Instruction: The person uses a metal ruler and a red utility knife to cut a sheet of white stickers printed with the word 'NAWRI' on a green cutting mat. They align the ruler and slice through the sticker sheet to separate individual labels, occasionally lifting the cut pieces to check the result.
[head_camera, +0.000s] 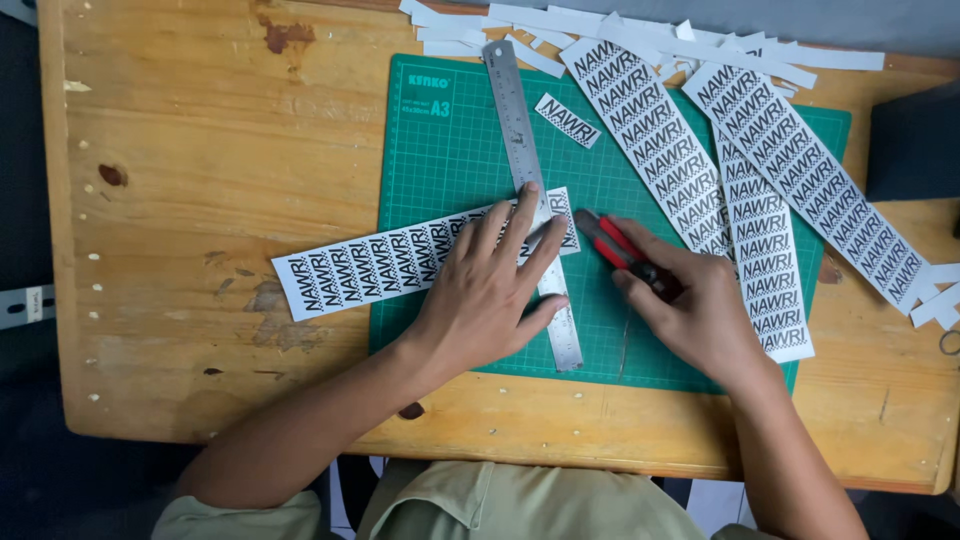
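White black-printed label strips (420, 255) on green mat (450, 150)

Wood, metal, paper, plastic

Worn, stained wooden table (200, 200) — matt green mat (450, 150), brushed steel ruler (515, 110), matt paper strip (370, 265), glossy red-black plastic knife (615, 245).

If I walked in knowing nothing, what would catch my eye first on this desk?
Probably the two hands at the middle of the green cutting mat: the left hand presses a steel ruler flat across a printed paper strip, while the right hand holds a red and black utility knife at the ruler's edge. Next, the long printed strips fanned out at the right, with white offcuts piled along the wooden table's far edge.
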